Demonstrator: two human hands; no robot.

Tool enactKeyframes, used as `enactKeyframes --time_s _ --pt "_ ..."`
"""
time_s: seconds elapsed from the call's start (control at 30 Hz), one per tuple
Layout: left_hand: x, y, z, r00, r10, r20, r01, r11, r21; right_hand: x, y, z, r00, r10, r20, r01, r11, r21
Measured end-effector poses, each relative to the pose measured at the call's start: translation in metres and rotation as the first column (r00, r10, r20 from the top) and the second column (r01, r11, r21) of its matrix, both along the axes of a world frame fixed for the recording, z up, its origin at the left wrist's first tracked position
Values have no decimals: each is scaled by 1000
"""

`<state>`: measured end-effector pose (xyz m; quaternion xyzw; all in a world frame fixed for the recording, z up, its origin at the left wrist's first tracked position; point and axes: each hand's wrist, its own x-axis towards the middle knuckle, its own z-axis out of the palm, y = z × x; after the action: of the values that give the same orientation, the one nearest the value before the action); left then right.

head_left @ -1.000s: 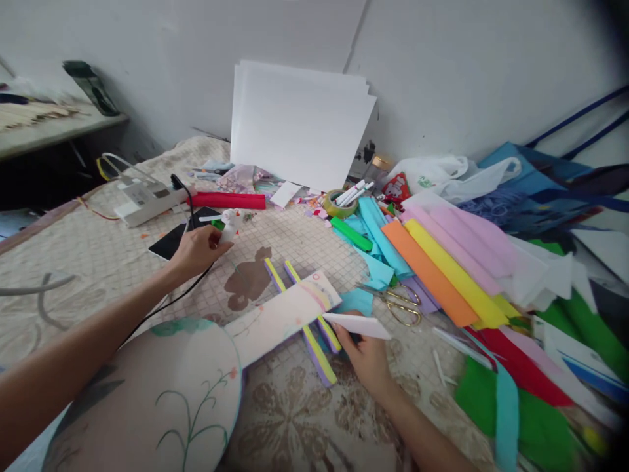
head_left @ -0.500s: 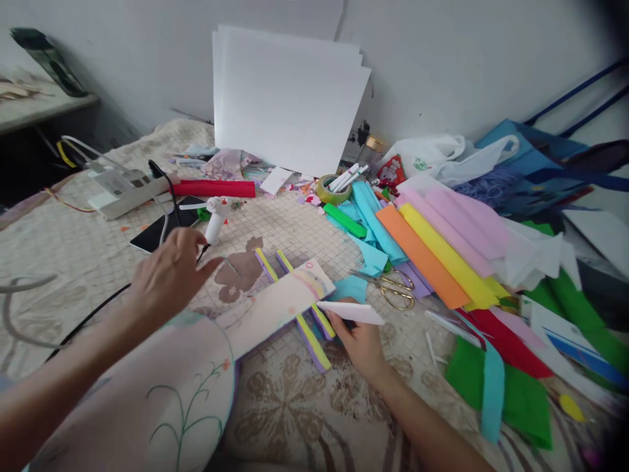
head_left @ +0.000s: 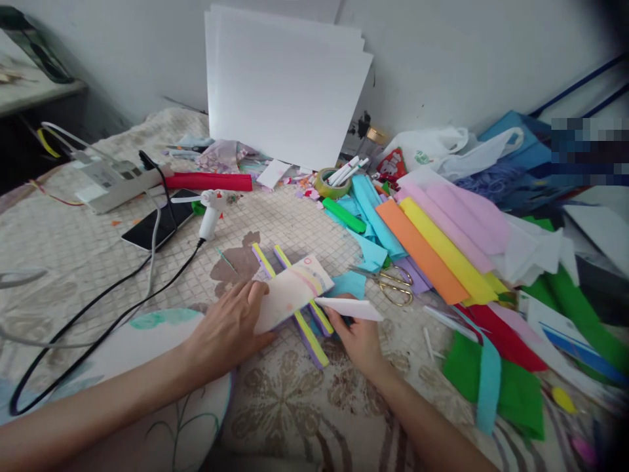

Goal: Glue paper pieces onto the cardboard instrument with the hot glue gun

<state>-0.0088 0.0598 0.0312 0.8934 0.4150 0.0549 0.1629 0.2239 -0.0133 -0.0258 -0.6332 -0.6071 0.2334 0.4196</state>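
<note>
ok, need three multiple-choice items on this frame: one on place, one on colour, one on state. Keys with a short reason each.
1. Where does the white glue gun lie?
A. in the left hand
B. on the cloth beside the black phone
C. on the white boards

2. What colour is the long paper strip between the orange strip and the pink ones?
A. yellow
B. black
C. brown

3. What is the right hand doing?
A. lying flat and empty
B. gripping the scissors
C. holding a small white card

Key: 1 B, the gun rests on the cloth by the phone, clear of both hands. 2 A, the yellow strip lies between them. 3 C, the card sits in the right hand's fingers; the gold-handled scissors lie untouched, while the left hand presses the pale decorated panel.
</note>
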Motion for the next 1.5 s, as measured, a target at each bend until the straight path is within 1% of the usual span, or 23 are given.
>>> enactKeyframes --time_s 0.13,0.23,0.37,0.77,0.97,1.13,1.37,1.5 --pt "-2 0 -6 998 -3 56 3 1000 5 0 1 1 1000 7 28 -8 1000 24" --pt "-1 0 -7 998 -17 61 16 1000 18 0 1 2 999 6 38 -7 999 37" --pt "0 1 -6 999 -30 38 29 999 23 0 1 1 999 13 51 -15 999 39" --pt "1 -2 -2 1000 -12 19 12 1000 -5 -1 1 3 996 14 83 -19 998 53" --pt "0 0 -5 999 -31 -4 32 999 7 -2 1 4 997 18 74 -22 998 54" --pt "0 1 -7 999 -39 23 39 999 15 -2 1 4 996 24 83 -29 998 58" --pt "2 -1 -1 1000 -23 -5 23 1000 1 -3 1 6 995 9 97 -13 999 46" --pt "2 -1 -1 1000 -23 -7 23 1000 -5 -3 2 7 997 19 74 -23 998 60"
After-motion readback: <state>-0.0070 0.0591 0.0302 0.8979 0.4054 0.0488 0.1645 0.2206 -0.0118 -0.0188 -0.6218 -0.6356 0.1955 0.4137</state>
